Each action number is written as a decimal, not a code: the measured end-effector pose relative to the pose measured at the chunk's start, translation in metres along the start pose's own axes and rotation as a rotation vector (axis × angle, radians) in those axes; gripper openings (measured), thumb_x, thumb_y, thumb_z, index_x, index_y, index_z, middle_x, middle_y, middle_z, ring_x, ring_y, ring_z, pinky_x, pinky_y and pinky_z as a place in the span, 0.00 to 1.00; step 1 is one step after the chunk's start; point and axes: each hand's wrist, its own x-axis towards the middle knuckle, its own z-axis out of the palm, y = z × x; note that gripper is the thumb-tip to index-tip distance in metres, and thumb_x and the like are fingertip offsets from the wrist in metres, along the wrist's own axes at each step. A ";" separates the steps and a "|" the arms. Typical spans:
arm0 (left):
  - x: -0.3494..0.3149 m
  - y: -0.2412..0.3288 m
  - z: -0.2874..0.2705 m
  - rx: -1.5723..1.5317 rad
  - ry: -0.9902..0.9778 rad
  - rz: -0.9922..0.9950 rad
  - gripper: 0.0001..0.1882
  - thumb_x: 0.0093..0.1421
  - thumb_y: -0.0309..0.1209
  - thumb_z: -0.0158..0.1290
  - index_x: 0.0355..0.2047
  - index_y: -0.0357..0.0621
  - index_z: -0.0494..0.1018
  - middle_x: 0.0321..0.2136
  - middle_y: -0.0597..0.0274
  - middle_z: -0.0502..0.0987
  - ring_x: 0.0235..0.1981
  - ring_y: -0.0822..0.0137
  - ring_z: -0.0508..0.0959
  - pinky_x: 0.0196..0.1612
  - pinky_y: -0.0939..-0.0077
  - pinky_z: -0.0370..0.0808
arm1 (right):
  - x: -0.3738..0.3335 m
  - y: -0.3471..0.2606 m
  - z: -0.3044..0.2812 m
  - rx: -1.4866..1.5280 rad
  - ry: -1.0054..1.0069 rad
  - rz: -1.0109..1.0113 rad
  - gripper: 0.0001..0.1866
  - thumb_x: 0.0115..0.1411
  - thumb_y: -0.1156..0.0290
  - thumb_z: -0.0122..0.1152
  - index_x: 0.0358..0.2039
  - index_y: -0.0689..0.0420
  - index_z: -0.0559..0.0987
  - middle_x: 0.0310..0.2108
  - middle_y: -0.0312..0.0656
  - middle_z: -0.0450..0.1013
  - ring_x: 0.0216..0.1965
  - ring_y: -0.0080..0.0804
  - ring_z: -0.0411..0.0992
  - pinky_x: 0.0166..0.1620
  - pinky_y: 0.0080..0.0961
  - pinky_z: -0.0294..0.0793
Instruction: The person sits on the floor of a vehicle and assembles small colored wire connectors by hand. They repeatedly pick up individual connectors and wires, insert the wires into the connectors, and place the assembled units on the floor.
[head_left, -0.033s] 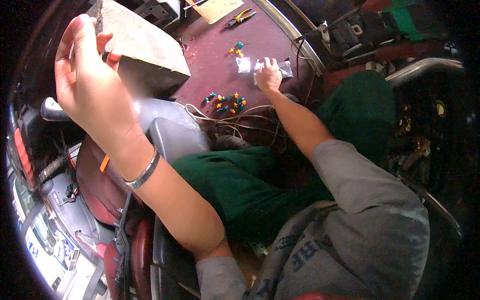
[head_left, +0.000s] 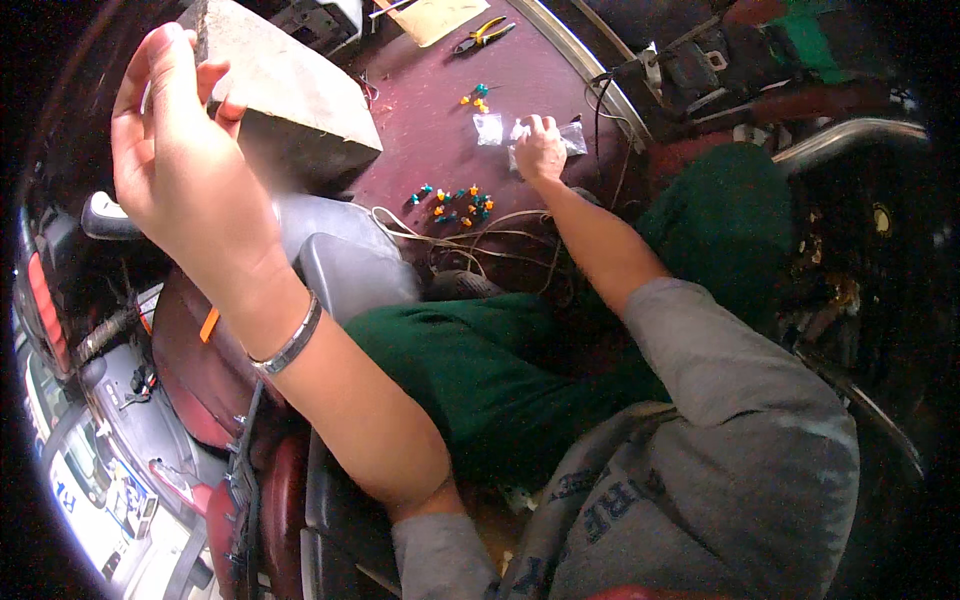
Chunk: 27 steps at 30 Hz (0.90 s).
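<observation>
My left hand (head_left: 185, 165) is raised at the upper left, fingers curled in toward the thumb. Anything pinched between them is hidden or too small to make out. Out on the dark red surface, my right hand (head_left: 540, 150) has its fingers closed on a clear plastic bag (head_left: 573, 138) with whitish contents. Just left of it lies a second small clear bag (head_left: 488, 128). Small orange and teal plastic pieces lie in two groups: a few (head_left: 478, 98) beyond the bags, and a larger cluster (head_left: 466, 205) nearer me.
A big grey block (head_left: 300, 80) stands behind my left hand. Yellow-handled pliers (head_left: 483, 37) and a tan envelope (head_left: 440, 18) lie at the far side. Pale cables (head_left: 500, 232) loop along the near edge of the dark red surface (head_left: 420, 110). A metal strip (head_left: 590, 70) borders it on the right.
</observation>
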 end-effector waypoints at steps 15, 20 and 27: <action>0.002 -0.006 -0.007 0.070 0.005 -0.069 0.15 0.69 0.39 0.61 0.50 0.44 0.77 0.47 0.64 0.82 0.42 0.72 0.80 0.43 0.75 0.74 | 0.002 0.010 0.018 -0.074 -0.054 0.009 0.15 0.60 0.60 0.67 0.48 0.46 0.81 0.49 0.50 0.73 0.53 0.51 0.74 0.54 0.46 0.75; 0.002 -0.006 -0.007 0.051 -0.006 -0.065 0.15 0.68 0.39 0.62 0.49 0.45 0.77 0.46 0.64 0.82 0.41 0.73 0.80 0.42 0.75 0.74 | 0.004 0.026 0.022 -0.031 -0.174 -0.049 0.14 0.60 0.60 0.68 0.45 0.46 0.81 0.49 0.49 0.73 0.52 0.52 0.75 0.52 0.46 0.76; 0.002 -0.009 -0.007 0.033 -0.012 -0.065 0.13 0.69 0.37 0.61 0.49 0.45 0.78 0.45 0.64 0.82 0.41 0.73 0.80 0.42 0.77 0.74 | 0.000 0.028 0.033 0.092 -0.107 -0.130 0.11 0.59 0.62 0.67 0.42 0.48 0.82 0.47 0.45 0.75 0.49 0.51 0.76 0.52 0.45 0.77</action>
